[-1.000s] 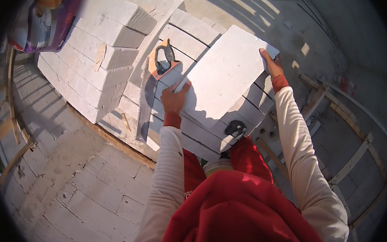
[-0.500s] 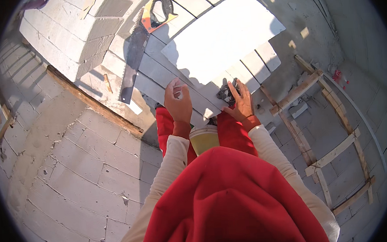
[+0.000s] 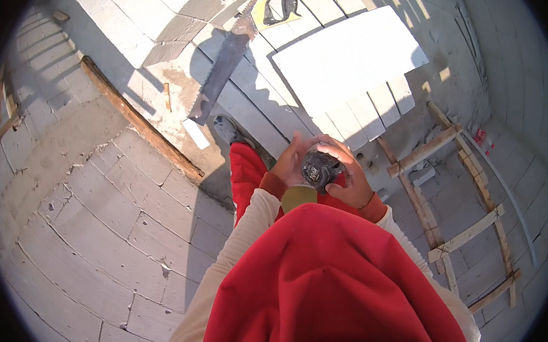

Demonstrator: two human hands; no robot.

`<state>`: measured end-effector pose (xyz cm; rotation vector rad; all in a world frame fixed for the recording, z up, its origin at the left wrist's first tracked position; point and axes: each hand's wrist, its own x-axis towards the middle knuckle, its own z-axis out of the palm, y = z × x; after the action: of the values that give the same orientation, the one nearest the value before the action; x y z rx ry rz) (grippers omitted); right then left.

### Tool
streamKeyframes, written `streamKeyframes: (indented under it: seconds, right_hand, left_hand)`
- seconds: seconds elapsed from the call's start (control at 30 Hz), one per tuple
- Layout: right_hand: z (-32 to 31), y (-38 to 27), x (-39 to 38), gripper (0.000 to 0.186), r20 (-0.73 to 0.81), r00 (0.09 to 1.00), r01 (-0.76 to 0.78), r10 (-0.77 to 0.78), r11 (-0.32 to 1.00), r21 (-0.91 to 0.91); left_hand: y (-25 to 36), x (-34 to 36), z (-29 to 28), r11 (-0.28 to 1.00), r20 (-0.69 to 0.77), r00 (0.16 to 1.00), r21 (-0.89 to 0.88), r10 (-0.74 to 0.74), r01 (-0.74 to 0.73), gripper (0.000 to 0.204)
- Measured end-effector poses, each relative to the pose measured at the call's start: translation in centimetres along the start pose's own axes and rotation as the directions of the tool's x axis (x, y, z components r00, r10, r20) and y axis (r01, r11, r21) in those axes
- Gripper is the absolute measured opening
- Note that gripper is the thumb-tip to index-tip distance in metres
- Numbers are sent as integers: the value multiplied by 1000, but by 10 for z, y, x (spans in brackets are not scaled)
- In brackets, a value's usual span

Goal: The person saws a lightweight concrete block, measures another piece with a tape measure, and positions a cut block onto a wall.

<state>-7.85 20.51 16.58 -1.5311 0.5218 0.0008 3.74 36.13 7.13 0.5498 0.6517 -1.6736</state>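
Both hands are closed around a black tape measure (image 3: 316, 169) in front of my body, my left hand (image 3: 288, 161) at its left side and my right hand (image 3: 350, 182) curled round its right. Just beyond them a large white block (image 3: 349, 60) lies on a layer of narrower pale blocks (image 3: 263, 96), its top bright in sunlight. To its left a handsaw (image 3: 225, 67) with a yellow and black handle lies flat, teeth along the blade. Below the tape measure, part of a yellow-green bucket (image 3: 299, 197) shows between my red-trousered legs.
Stacked blocks (image 3: 177, 26) stand at the upper left. A long wooden plank (image 3: 139, 116) edges the block floor (image 3: 103, 244) on the left. A wooden ladder-like frame (image 3: 466, 228) lies at the right, beside a thin pale strip (image 3: 507, 188). My left shoe (image 3: 227, 128) shows by the blocks.
My hands left the large white block, which they gripped a second ago, and came down to the tape measure. It is now lifted off the blocks, closer to my body, between both hands.
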Motion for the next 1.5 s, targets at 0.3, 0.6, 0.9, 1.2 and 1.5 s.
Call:
streamKeyframes:
  seconds: [0.3,0.6,0.9,1.2,1.5]
  right_hand:
    - [23,65,26,49,-139,809,-516,571,803,298]
    - [-14,62,55,33,16,759,-587,651,674,448]
    - [-95,108,121,24,-712,533,-193,458,884,425]
    - [-100,125,122,24,-713,517,-189,473,876,444]
    - [-126,120,119,23,-719,465,-139,518,844,518]
  left_hand:
    - [52,-12,-16,907,98,983,380,157,-182,60]
    - [81,12,8,402,-55,989,915,135,-4,64]
    - [138,61,-28,211,-83,996,974,-27,87,42]
    - [136,78,-40,43,194,981,980,-18,-193,19]
    - [142,85,-45,-344,353,935,877,-9,-335,26]
